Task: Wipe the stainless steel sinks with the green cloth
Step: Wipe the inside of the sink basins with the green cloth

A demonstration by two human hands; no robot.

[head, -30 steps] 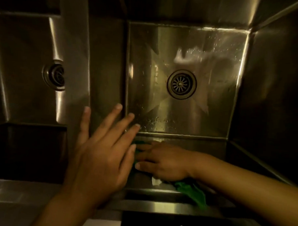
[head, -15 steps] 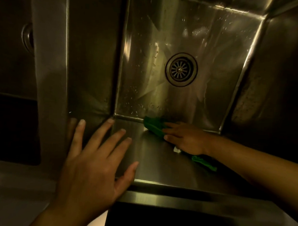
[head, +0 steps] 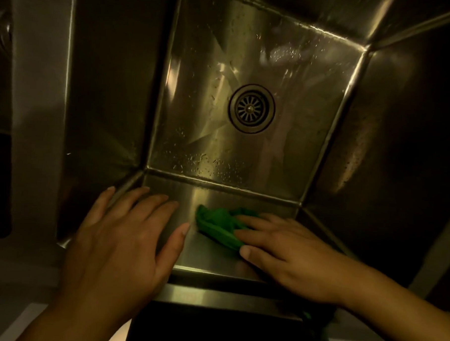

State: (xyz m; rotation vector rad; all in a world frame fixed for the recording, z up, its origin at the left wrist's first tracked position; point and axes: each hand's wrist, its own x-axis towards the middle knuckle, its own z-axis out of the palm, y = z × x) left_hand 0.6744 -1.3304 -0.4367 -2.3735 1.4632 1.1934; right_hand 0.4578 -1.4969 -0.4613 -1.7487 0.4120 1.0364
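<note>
Head camera looks straight down into a steel sink (head: 262,58), and the green cloth (head: 217,228) lies bunched on the sink's near wall, on the person's side of the drain (head: 251,109) and a little left of it. The right hand (head: 292,255) lies flat on the cloth's right part, fingers (head: 252,219) straight and slightly apart, pressing it to the metal. Its thumb (head: 250,252) lies stretched along the cloth's lower edge. The rest of the cloth pokes out in crumpled folds past the fingertips.

Further left of the drain, the left hand (head: 123,238) is spread wide over the same near wall. Its fingers are straight and fanned toward the sink's near left corner, and the thumb points at the cloth without reaching it. Whether that palm rests on the steel or hovers above it, I can't tell.

Water droplets (head: 201,161) speckle the sink floor between the drain and the near wall. More glint beyond the drain toward the far wall.

Well left of the drain runs the steel divider (head: 38,110). Past it, at the picture's edge, a sliver of a second sink's drain (head: 3,31) shows in the dark.
</note>
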